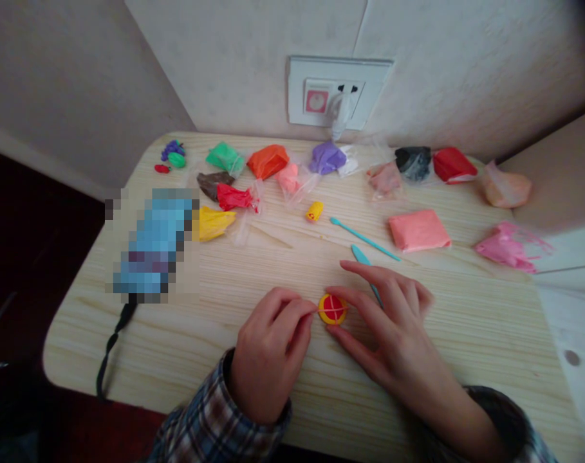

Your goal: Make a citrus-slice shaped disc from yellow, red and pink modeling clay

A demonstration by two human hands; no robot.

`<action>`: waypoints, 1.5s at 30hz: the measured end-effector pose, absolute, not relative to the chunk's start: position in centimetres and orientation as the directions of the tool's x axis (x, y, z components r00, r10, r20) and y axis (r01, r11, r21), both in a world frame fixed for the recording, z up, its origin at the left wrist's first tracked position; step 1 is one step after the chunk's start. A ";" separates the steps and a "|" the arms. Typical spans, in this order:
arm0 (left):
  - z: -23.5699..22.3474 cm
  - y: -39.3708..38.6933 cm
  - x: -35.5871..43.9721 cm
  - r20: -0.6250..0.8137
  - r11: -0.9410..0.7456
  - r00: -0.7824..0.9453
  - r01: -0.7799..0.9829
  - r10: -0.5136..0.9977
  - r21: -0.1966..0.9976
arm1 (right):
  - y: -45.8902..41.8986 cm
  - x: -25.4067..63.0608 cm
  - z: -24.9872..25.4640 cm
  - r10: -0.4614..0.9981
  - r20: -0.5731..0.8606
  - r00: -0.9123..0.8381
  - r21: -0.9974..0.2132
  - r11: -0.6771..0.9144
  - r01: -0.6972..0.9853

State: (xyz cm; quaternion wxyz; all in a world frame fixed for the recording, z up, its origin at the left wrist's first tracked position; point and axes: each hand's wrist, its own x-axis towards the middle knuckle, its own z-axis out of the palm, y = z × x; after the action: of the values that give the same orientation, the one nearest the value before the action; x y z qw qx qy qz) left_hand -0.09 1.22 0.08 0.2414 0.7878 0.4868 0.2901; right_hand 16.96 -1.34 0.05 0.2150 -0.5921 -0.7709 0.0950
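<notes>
A small round clay disc, red with a yellow rim, sits on the table before me. Thin pale strands cross over its red face. My left hand is closed in a pinch at the disc's left edge, on the end of one pale clay strand. My right hand grips the disc between thumb and a finger, at its lower and upper edges, while another finger is raised. Partly hidden behind that hand lies a blue modelling knife. Beyond it is a thin blue modelling tool.
On the wooden table lie a yellow clay piece, a coral clay block and several bagged clays, including orange and yellow. A blurred-out phone-like object with a black strap is left. Small clay fruits stand back left.
</notes>
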 end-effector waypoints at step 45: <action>0.4 1.3 -0.2 0.274 -0.436 0.374 0.473 0.886 0.766 | -1.4 17.2 0.6 0.926 0.291 -0.240 -0.591 0.372 0.716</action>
State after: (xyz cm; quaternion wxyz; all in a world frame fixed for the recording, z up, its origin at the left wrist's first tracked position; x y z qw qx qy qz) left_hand -0.24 1.30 0.45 0.2982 0.7734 0.4393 0.3465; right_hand 17.19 -1.45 0.59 0.3080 -0.5339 -0.7687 0.1707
